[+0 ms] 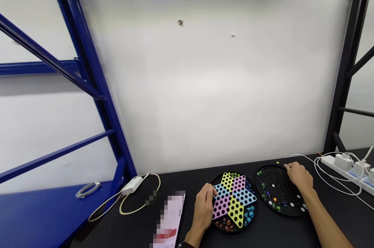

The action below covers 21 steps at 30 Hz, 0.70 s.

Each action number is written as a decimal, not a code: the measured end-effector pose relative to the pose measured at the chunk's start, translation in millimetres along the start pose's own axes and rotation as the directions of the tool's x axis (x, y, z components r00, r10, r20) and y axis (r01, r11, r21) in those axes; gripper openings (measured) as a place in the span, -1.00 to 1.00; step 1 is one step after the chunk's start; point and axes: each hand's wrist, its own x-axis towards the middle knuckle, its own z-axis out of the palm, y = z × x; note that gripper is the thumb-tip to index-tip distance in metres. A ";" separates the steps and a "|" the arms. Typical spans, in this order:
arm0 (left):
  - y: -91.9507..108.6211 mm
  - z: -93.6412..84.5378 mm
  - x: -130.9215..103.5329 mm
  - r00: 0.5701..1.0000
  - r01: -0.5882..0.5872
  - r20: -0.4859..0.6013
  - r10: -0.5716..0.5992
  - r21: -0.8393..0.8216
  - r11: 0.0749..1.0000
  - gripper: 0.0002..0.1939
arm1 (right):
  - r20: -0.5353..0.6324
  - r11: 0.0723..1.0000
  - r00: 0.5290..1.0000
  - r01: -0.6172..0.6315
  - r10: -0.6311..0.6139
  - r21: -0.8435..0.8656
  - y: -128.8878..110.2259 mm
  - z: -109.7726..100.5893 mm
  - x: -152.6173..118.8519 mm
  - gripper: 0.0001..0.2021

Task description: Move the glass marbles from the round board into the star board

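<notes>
A round Chinese checkers board (230,193) lies on the black table, with a star in yellow, pink and blue dotted with black holes. Coloured marbles (249,213) fill the spaces around the star inside its rim. My left hand (203,205) is at the board's left side, fingers curled and pressed together over the left blue point; what they hold, if anything, is hidden. To the right lies a second round black game board (279,197) with marbles and white discs. My right hand (299,176) is closed at its upper right edge, fingertips pinched; any small piece there cannot be made out.
A partly blurred flat thing (169,220) lies left of my left hand. A white adapter (133,185) with a looped cable is farther left. At the right is a power strip (347,168) with plugs and white cables. A white wall (219,103) stands behind.
</notes>
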 end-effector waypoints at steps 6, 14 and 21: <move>-1.9 1.2 0.0 1.000 -0.014 -0.003 0.014 -0.001 1.000 -0.56 | 0.027 0.998 0.999 -0.038 0.036 0.049 1.1 4.9 -0.8 -0.60; -0.7 1.0 -0.4 1.000 0.002 0.005 -0.002 -0.002 1.000 -0.57 | -0.041 0.977 0.989 -0.135 0.144 0.166 12.9 0.4 -1.4 -0.74; -1.3 1.7 -1.0 1.000 -0.013 -0.003 0.013 -0.017 1.000 -0.58 | -0.055 0.956 0.981 -0.169 0.187 0.238 18.8 -2.7 -2.1 -0.85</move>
